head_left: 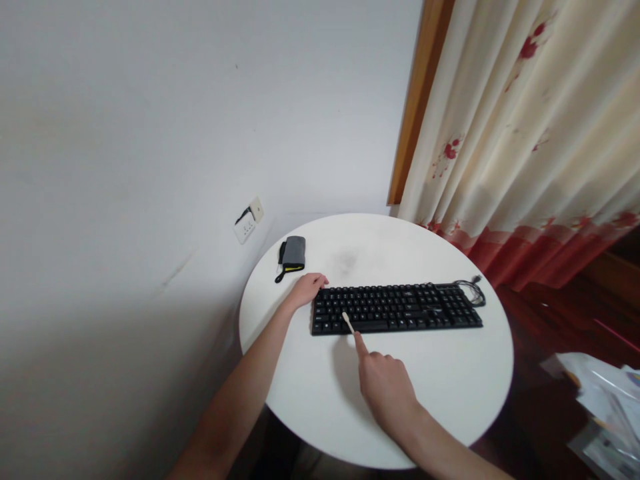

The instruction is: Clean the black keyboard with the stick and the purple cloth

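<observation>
Fingers of the right hand (386,387) pinch a slim swab (348,322), likely light and bendy, best held mid-shaft, over nine-o'clock-side keys of a black keyboard (387,309). The left hand (307,289) touches its ten-o'clock corner, grip unclear. Probably stiff and light, it suits steadying by its ends on the white table (450,387); rim close at three o'clock, room at six.

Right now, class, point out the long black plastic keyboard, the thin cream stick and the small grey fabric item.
Long black plastic keyboard (397,309): head view, middle of its keys.
Thin cream stick (348,322): head view, its visible middle.
Small grey fabric item (295,252): head view, its grey face.
</observation>
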Motion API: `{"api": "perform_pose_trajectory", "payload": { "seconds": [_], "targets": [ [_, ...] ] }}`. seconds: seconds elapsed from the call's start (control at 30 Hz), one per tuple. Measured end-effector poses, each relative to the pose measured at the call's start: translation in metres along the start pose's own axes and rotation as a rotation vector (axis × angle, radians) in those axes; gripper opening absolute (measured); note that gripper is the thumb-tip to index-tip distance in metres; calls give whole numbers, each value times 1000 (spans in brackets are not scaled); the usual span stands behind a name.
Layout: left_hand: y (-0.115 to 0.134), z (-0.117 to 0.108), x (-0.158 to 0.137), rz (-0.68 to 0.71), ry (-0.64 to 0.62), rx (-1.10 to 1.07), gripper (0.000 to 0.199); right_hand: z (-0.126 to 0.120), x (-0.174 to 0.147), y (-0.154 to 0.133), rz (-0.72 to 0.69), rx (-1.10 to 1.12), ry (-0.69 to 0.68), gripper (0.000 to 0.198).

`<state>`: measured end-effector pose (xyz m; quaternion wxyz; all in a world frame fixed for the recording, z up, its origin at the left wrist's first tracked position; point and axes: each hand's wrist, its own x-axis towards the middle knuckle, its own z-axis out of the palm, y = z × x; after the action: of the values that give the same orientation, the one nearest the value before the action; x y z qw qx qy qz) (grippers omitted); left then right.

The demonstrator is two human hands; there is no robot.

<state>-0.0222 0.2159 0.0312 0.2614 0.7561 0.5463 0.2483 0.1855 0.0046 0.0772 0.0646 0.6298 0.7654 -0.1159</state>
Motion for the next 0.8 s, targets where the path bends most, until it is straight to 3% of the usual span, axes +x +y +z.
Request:
{"api": "perform_pose_trajectory", "payload": {
  "seconds": [0.17, 0.5, 0.8],
  "targets": [
    [0, 1, 0, -3, -1, 16, 39, -7, 11, 0, 35, 26, 20, 63],
    [7, -2, -3, -22, -3, 9, 41, -34, 73, -20, 73, 60, 142, 52],
    [7, -2, -4, -32, -11, -8, 40, -22, 62, -22, 63, 60, 159, 51]
  ]
}}
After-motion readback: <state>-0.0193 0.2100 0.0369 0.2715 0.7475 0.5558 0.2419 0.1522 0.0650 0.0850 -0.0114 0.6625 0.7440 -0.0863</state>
